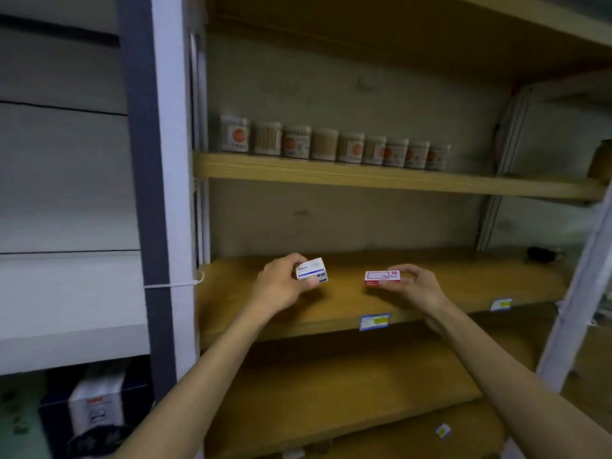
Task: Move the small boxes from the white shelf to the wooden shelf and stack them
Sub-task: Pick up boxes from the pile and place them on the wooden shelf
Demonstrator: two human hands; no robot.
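Left hand (281, 286) grips a small white-and-blue cardboard box (312, 268); right hand (415, 286) pinches a small red-and-white cardboard box (382, 277). Both are held over the wooden shelf board (463, 283), likely ready for stacking.

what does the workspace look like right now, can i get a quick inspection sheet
surface: wooden shelf, bare board where the hands are, price tags on its front edge
job's things: blue-and-white box and red-and-white box, both held over the shelf, apart, not stacked
clutter: row of jars on the board above; a dark object at the far right, too dim to identify
grippers: left hand grips the blue-and-white box; right hand pinches the red-and-white box
cables: nothing seen
surroundings: white shelf at left
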